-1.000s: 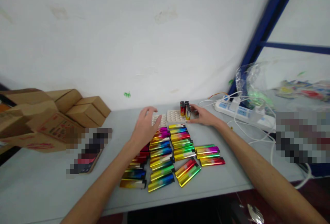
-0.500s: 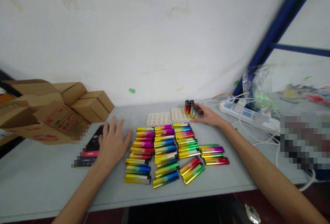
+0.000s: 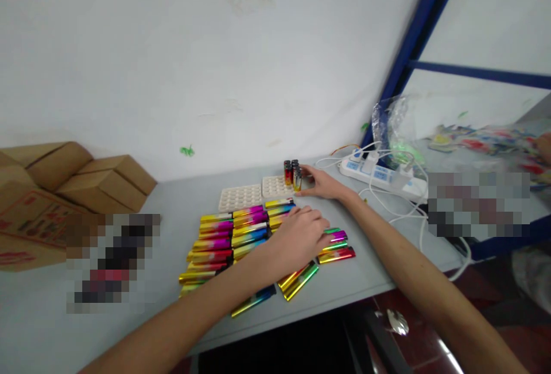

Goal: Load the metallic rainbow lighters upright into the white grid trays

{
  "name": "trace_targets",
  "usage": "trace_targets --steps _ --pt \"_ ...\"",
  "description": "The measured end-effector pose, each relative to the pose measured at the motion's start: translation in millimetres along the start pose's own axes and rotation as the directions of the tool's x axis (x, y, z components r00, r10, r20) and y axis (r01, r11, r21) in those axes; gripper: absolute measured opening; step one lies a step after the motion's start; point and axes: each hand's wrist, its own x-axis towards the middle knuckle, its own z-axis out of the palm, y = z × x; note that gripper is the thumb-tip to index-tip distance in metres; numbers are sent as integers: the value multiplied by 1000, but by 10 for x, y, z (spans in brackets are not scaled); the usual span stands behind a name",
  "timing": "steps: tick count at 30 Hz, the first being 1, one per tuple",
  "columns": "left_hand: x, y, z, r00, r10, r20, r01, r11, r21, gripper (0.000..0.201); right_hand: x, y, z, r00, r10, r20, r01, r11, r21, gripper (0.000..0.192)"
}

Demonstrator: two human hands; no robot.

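Note:
Several shiny rainbow-coloured lighters [image 3: 224, 233] lie in rows on a grey table [image 3: 181, 196]. My left hand [image 3: 299, 236] rests over the right part of these rows, fingers curled down onto the lighters; whether it grips one I cannot tell. My right hand [image 3: 321, 183] is farther back, fingers touching a small cluster of upright lighters [image 3: 291, 174] that stands in a white perforated tray [image 3: 275, 186]. A second white tray [image 3: 240, 197] beside it holds nothing.
Brown cardboard boxes [image 3: 64, 179] are stacked at the left against the white wall. A white power strip [image 3: 381, 176] with cables and a clear plastic bag [image 3: 398, 127] lie at the right, beside a blue metal frame [image 3: 413, 35]. Blurred patches sit at left and right.
My left hand swung from the table's left side to the right, over the lying lighters. My right hand stayed at the upright lighters. The view shifted rightward.

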Motion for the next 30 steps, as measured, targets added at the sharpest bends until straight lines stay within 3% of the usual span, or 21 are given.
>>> trace_targets --steps 3,6,10,17,21,25,30 --pt "136 28 144 998 -10 56 9 999 31 31 1 -6 -2 1000 -18 -4 18 1000 0 86" --pt "149 23 146 996 -24 81 21 999 32 36 3 -14 -4 1000 -12 -3 12 1000 3 87" --pt "82 84 38 999 -43 -4 43 999 30 42 5 -2 -2 1000 -2 0 2 1000 5 86" --pt "54 90 181 1000 -6 30 4 997 75 27 -1 -26 -6 1000 29 -4 -29 1000 0 86" --pt "53 95 281 1000 -1 14 0 995 102 28 -7 -43 -9 1000 30 -1 -30 1000 8 85" --pt "81 78 298 1000 -5 11 5 1000 5 20 -9 -58 -17 999 26 19 -26 1000 10 85" --pt "160 -43 299 992 -127 -10 122 969 -213 18 -2 -55 -16 1000 10 11 -10 1000 10 84"
